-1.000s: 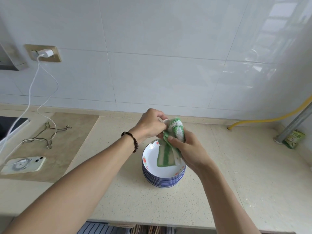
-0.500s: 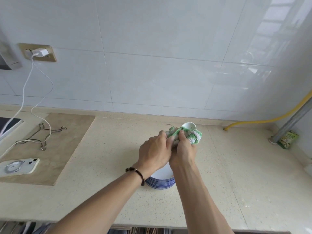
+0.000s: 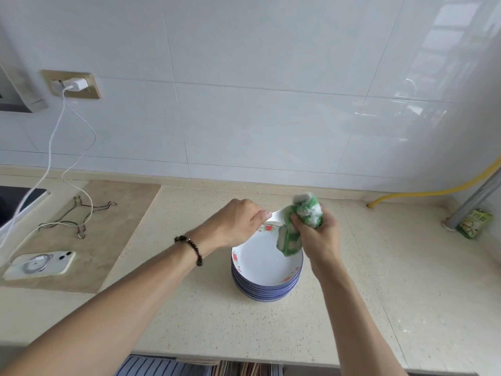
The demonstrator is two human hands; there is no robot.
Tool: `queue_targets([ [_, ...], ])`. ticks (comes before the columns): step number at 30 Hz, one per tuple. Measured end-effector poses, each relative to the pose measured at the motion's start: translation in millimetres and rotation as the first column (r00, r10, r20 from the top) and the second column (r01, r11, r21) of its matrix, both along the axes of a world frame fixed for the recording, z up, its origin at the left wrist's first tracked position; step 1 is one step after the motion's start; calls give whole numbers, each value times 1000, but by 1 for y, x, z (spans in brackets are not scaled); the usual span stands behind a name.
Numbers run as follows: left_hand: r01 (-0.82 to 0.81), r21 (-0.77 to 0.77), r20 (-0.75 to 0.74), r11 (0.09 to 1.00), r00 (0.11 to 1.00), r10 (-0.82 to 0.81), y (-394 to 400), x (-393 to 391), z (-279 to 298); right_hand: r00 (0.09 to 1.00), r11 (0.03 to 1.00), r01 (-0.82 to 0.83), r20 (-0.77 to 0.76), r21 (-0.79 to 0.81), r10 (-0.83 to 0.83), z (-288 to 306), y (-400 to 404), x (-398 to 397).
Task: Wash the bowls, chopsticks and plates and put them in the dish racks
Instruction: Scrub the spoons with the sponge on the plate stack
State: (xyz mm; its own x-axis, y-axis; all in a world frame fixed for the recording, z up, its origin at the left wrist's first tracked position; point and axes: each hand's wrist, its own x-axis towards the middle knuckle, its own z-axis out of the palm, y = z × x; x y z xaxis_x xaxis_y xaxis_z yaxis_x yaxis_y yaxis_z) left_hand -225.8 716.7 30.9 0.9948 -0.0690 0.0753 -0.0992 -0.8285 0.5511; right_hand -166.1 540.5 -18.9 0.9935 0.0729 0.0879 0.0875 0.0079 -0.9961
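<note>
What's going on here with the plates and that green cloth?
A person is washing dishes at a kitchen counter. The left hand holds a small white dish, mostly hidden, while the right hand grips a green and white cloth against it. Both hands are above a stack of blue-rimmed plates on the counter. A dish rack shows below the counter's front edge.

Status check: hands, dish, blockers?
Left hand grips small white dish. Right hand scrubs it with green cloth. Plate stack below. No blockers.
</note>
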Motion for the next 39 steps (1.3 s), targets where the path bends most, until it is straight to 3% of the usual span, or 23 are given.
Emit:
queue_targets([
  [3, 51, 101, -67, 994, 997, -44, 10, 1, 12, 975, 924, -164, 85, -345, 205, 5, -11, 4],
  [6, 99, 139, -132, 985, 988, -81, 12, 4, 21, 841, 682, -399, 52, -613, 539, 19, -12, 7],
  [8, 130, 135, -181, 982, 978, -104, 11, 6, 24, 735, 540, -518, -22, -663, 678, 26, -7, 10],
  [9, 136, 107, -199, 985, 973, -113, 12, 6, 24, 697, 521, -594, -68, -613, 714, 28, -7, 12],
  [12, 107, -20, -203, 994, 973, -109, 17, 4, 25, 650, 633, -760, -194, -148, 735, 28, -11, 15],
  [13, 91, -60, -182, 994, 978, -100, 19, 2, 24, 671, 684, -729, -215, -18, 710, 27, -13, 15],
  [16, 9, -97, -86, 995, 996, -18, 19, -2, 14, 787, 822, -543, -237, 173, 570, 16, -9, 13],
  [18, -44, -86, -16, 995, 999, 43, 17, -3, 1, 882, 913, -360, -251, 191, 400, 3, 0, 9],
  [21, -84, -39, 33, 996, 996, 85, 19, -6, -17, 961, 980, -199, -198, -19, 191, -13, 6, 1],
  [23, -42, 9, -31, 999, 999, 42, 24, -8, -14, 920, 892, -388, -163, -231, 358, -11, 1, 0],
  [26, 63, -17, -183, 998, 981, -65, 30, -9, -8, 674, 575, -733, -269, -363, 688, 8, -3, -1],
  [28, 99, -57, -232, 993, 966, -110, 28, -11, -9, 590, 462, -797, -340, -389, 733, 15, 3, 0],
  [29, 106, -84, -242, 991, 962, -124, 29, -13, -11, 576, 460, -812, -369, -359, 729, 17, 6, -1],
  [32, 78, -172, -208, 982, 971, -114, 35, -20, -21, 623, 624, -770, -360, -130, 694, 11, 9, -10],
  [35, -10, -193, -100, 981, 995, -9, 40, -26, -32, 815, 863, -498, -294, 83, 499, -1, 17, -20],
  [37, -85, -219, -43, 972, 996, 77, 34, -31, -43, 931, 968, -240, -262, 80, 253, -13, 30, -26],
  [39, -160, -253, -23, 954, 987, 159, 27, -36, -59, 964, 1000, -16, -264, 15, 19, -28, 45, -33],
])
